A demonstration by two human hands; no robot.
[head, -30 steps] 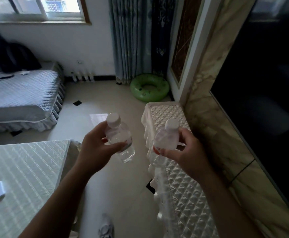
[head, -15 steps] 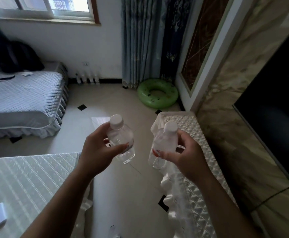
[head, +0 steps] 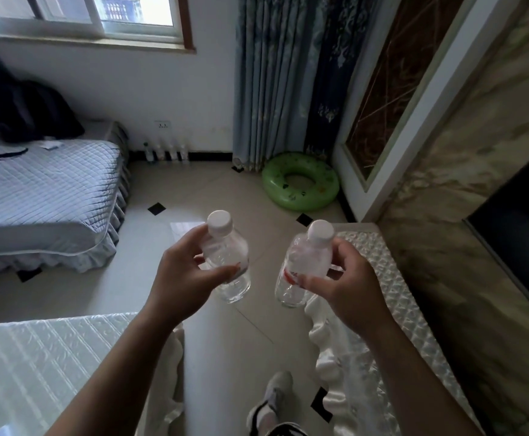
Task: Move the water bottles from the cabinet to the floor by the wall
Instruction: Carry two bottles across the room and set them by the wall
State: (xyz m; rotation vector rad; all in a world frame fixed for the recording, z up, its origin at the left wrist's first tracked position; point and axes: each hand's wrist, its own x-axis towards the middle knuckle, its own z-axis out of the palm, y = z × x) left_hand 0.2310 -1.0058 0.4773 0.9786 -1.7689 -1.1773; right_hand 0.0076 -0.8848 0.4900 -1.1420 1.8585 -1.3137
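The left hand [head: 181, 278] still grips one clear water bottle [head: 228, 262] round its middle, and the right hand [head: 348, 287] pinches a second bottle [head: 304, 265] the same way as half a second ago. Both are carried in the air over the tiled floor [head: 225, 341], beside the quilted cabinet top [head: 389, 297]. The white table [head: 52, 357] has slid lower in view, and a shoe [head: 275, 394] now shows. Each bottle's long axis runs near upright, white cap up; the left cap leans left, the right cap leans right. More bottles [head: 165, 152] stand at the far wall.
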